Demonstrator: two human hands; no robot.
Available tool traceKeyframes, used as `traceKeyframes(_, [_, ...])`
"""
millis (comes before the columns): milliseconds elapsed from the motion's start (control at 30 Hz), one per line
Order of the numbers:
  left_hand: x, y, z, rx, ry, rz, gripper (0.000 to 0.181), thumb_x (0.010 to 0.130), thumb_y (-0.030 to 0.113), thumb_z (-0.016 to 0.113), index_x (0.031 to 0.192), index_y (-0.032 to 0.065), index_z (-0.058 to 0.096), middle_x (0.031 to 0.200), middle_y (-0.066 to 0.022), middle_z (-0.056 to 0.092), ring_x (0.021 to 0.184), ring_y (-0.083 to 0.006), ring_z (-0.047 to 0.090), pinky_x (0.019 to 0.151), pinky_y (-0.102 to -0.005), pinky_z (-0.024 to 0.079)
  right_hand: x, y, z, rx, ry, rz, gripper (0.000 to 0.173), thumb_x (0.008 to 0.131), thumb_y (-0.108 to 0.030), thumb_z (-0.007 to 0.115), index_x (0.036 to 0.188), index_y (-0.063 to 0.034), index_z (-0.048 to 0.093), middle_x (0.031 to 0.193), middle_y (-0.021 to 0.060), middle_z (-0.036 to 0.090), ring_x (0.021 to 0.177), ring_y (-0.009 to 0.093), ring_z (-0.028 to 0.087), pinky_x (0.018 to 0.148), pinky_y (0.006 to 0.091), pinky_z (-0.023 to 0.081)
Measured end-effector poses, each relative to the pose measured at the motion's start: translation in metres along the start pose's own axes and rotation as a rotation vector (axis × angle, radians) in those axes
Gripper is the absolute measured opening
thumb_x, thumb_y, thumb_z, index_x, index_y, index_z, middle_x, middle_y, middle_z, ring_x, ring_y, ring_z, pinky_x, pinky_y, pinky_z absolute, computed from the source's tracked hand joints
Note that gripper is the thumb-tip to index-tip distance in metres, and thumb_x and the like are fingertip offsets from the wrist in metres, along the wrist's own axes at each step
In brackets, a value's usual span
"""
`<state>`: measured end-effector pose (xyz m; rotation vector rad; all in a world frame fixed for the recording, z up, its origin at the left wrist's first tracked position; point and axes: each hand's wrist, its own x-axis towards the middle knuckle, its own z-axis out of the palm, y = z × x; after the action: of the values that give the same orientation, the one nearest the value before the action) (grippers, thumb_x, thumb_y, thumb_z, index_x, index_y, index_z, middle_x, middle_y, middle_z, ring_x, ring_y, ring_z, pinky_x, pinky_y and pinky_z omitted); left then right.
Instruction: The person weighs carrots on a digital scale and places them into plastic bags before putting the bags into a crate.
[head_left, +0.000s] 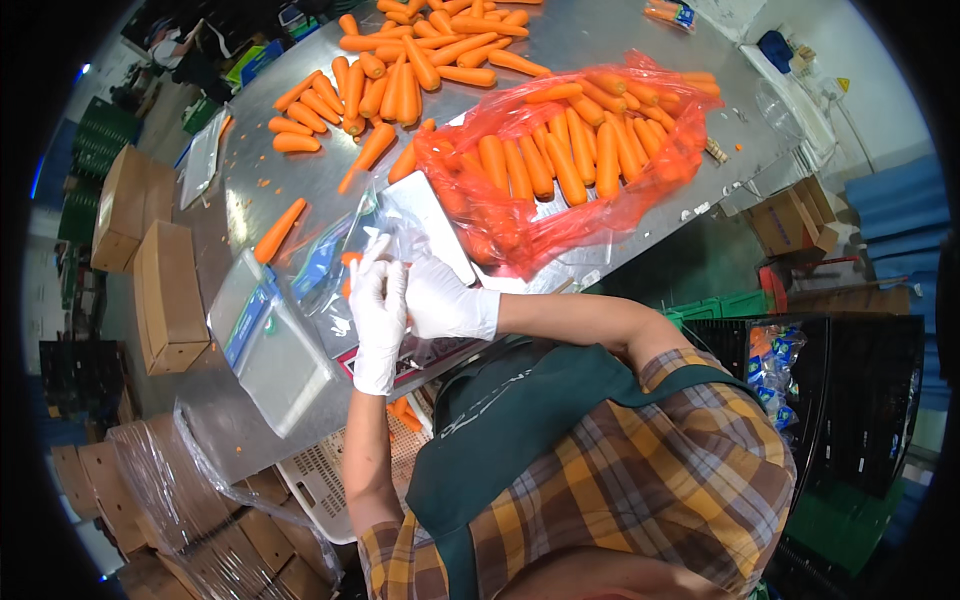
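Note:
Both my hands wear white gloves and meet close together at the table's near edge. Pinched fingers of my left hand (379, 319) are on a clear plastic bag (330, 300) with blue print. My right hand (448, 301) is closed beside it, gripping what appears to be the same bag; its fingertips are partly hidden. Bits of orange carrot (347, 288) show behind my left fingers. Just beyond lies a white flat plate (431, 214). A stack of clear printed bags (270, 352) lies to the left, and one loose carrot (279, 231) rests above it.
A torn red plastic bag (577, 236) full of carrots lies ahead right on the metal table (251, 161). A carrot pile (405, 75) spreads at the far side. Cardboard boxes (171, 300) stand left; a plastic crate (319, 480) sits below the table edge. Another person (184, 56) stands far left.

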<state>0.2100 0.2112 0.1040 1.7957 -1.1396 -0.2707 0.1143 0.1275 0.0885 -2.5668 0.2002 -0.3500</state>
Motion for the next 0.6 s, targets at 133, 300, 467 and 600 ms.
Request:
traceKeyframes(133, [0.018,-0.023,-0.006,-0.248,0.067,-0.315,0.022,0.092,0.012,0.055,0.077,-0.0043,0.06,0.122,-0.0127,0.059,0.1,-0.0169,0.057,0.081,-0.03,0.046,0.013,0.001,0.002,-0.168,0.043,-0.002,0.035,0.062,-0.021,0.069,0.09,-0.0001,0.065,0.105,0.0212,0.054,0.083,0.037,0.057,0.078,0.0445,0.047])
traceKeyframes(300, [0.02,-0.061,-0.002,-0.27,0.087,-0.23,0.029,0.094,0.019,0.054,0.115,-0.0005,0.06,0.109,-0.0045,0.062,0.079,-0.0059,0.053,0.074,-0.0222,0.044,0.022,0.012,0.018,-0.015,0.245,-0.016,0.03,0.074,-0.021,0.064,0.096,-0.0024,0.063,0.106,0.0172,0.055,0.101,0.035,0.052,0.082,0.0436,0.047])
traceKeyframes(467, [0.023,-0.038,-0.011,-0.149,0.175,-0.273,0.015,0.089,0.011,0.058,0.091,-0.0031,0.062,0.125,-0.0153,0.055,0.112,-0.0231,0.053,0.096,-0.0334,0.039,-0.031,0.036,-0.051,0.089,0.456,0.038,0.015,0.078,-0.009,0.063,0.092,-0.0084,0.063,0.084,0.0086,0.064,0.077,0.029,0.062,0.067,0.0373,0.05])
traceKeyframes(600, [0.008,-0.03,-0.016,0.054,0.258,-0.135,0.02,0.084,0.008,0.063,0.103,0.0016,0.06,0.131,-0.0158,0.05,0.119,-0.0276,0.049,0.101,-0.0365,0.036,-0.071,0.155,-0.072,-0.275,0.451,0.456,0.029,0.077,-0.011,0.062,0.105,-0.008,0.06,0.096,0.0126,0.064,0.08,0.031,0.063,0.066,0.0374,0.051])
